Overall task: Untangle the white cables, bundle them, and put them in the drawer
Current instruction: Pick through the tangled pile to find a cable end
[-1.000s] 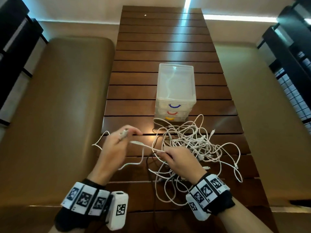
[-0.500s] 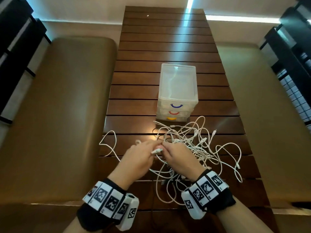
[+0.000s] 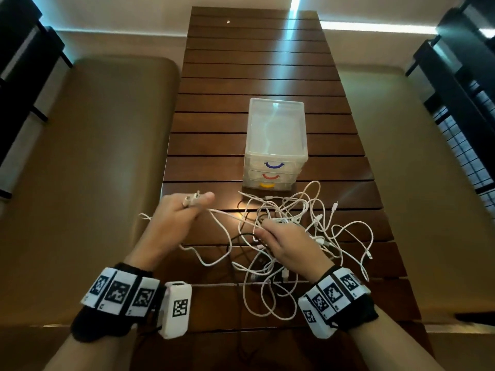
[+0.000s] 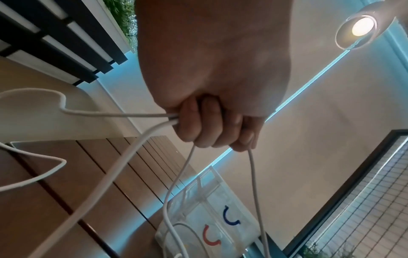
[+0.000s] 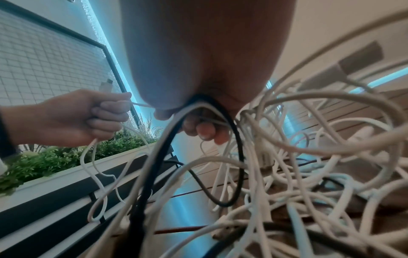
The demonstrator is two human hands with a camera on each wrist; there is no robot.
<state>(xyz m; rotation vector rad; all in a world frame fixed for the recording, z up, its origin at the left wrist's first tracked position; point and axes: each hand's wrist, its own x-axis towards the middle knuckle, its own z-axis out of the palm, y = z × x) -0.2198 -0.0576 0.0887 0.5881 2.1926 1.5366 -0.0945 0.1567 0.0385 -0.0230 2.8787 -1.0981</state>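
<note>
A tangle of white cables (image 3: 308,223) lies on the wooden slat table (image 3: 254,62), in front of a small clear drawer unit (image 3: 276,145) whose drawers are closed. My left hand (image 3: 184,210) is raised at the left and grips loops of one white cable (image 4: 123,117), its plugs sticking up between the fingers. That cable runs taut to my right hand (image 3: 278,234), which pinches it at the edge of the tangle (image 5: 309,157). A black cable (image 5: 223,132) passes under the right palm.
Tan padded benches (image 3: 88,170) flank the table on both sides. The drawer unit has blue (image 3: 273,165), red and yellow handles. A planter with green plants (image 5: 55,157) shows in the right wrist view. The far half of the table holds only the drawer unit.
My left hand, which met the right hand half a second ago, has pulled back up and to the left with the cable. The right hand has stayed at the tangle.
</note>
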